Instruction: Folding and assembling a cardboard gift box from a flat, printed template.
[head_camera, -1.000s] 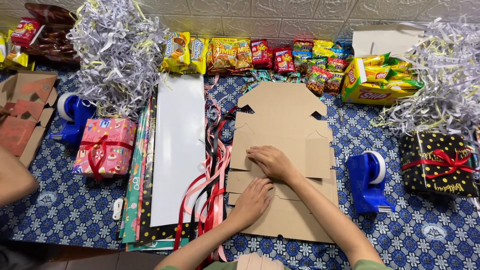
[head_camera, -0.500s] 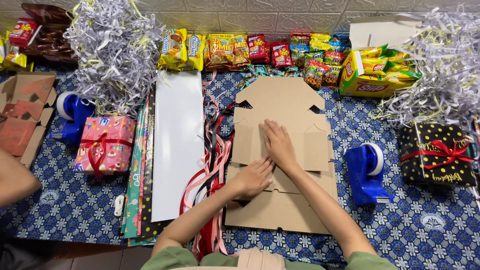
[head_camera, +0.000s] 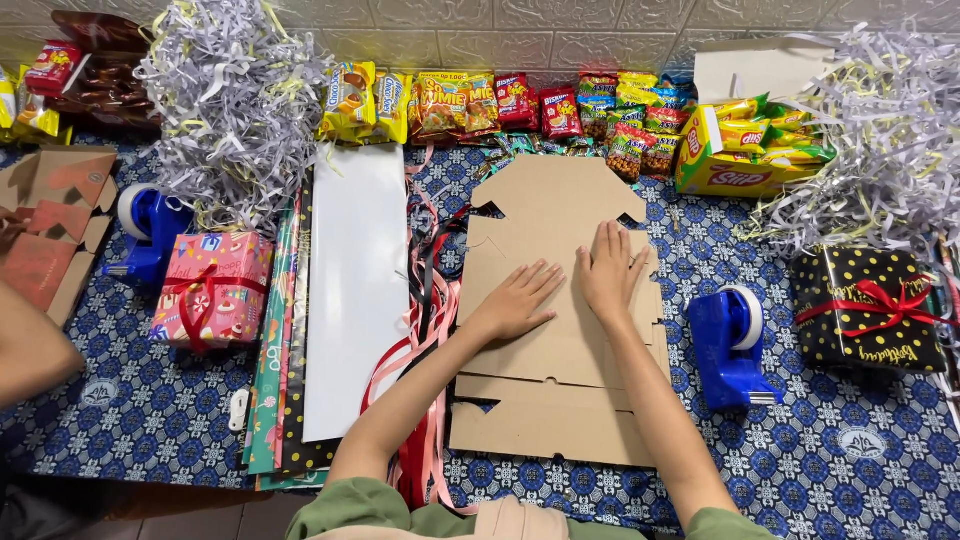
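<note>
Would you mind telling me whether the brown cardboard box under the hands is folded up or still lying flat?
Flat: the cardboard box blank lies unfolded on the table, both palms, left hand and right hand, pressed on it.

Lighting bright and even, from above. Shadows soft and short under the hands. Focus sharp throughout; no motion blur. Slight wide-angle bending at frame edges. Faint sheen on the white sheet.

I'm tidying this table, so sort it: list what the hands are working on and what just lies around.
In hand:
flat brown cardboard box blank
left hand, palm down on it
right hand, palm down on it

Lying about:
blue tape dispenser
black gold-dotted gift box with red ribbon
pink wrapped gift box
shredded paper heap
snack packets
</note>
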